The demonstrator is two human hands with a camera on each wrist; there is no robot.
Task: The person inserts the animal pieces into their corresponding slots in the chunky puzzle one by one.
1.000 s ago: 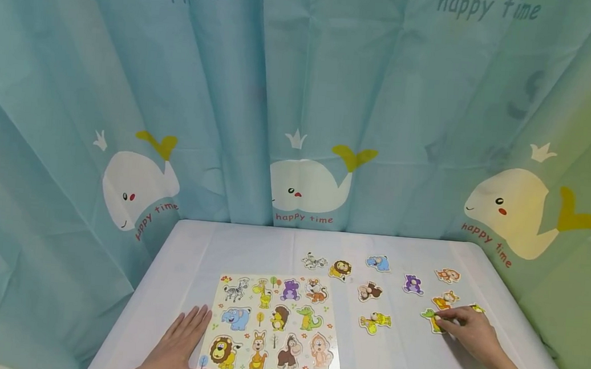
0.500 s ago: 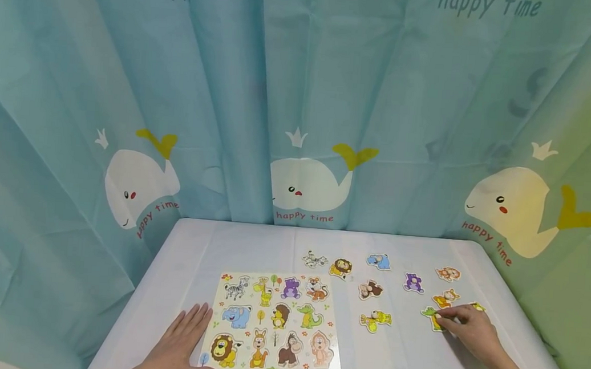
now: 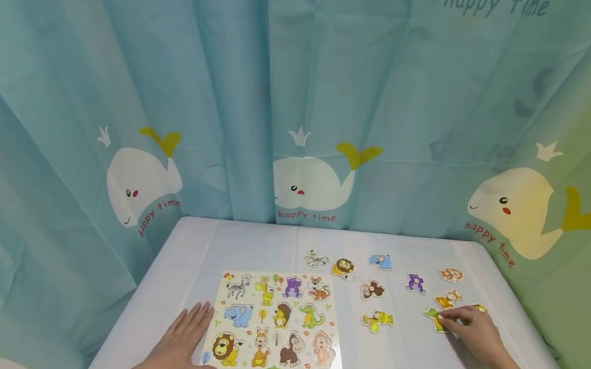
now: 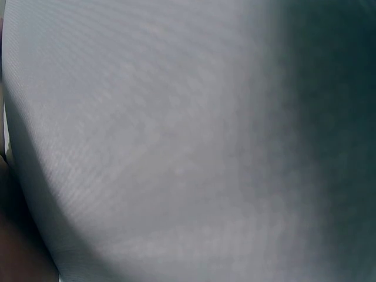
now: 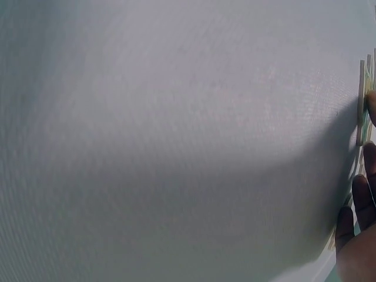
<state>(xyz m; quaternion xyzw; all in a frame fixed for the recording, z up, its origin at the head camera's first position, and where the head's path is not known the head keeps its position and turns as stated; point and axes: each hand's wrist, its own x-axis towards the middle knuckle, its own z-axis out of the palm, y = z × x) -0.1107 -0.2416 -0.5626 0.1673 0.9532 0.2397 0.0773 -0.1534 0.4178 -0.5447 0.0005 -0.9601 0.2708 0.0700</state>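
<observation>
Left hand (image 3: 179, 341) flat, right hand (image 3: 474, 332) pinching crocodile piece (image 3: 437, 323), snout left, body slanting down-right

Left of the right hand (image 3: 475, 331), smooth white tabletop (image 3: 409, 358) is lying open between the green crocodile-shaped piece (image 3: 431, 316) at its fingertips and the flat yellow giraffe-shaped piece (image 3: 377, 322). The latter is blocking a straight low path toward the rectangular cream animal board (image 3: 296, 324) beside the left hand (image 3: 178, 345). A wider lane is running on the giraffe's near side. Just beyond the right hand's fingers, the orange kangaroo-shaped piece (image 3: 448, 299) is crowding the way.
</observation>
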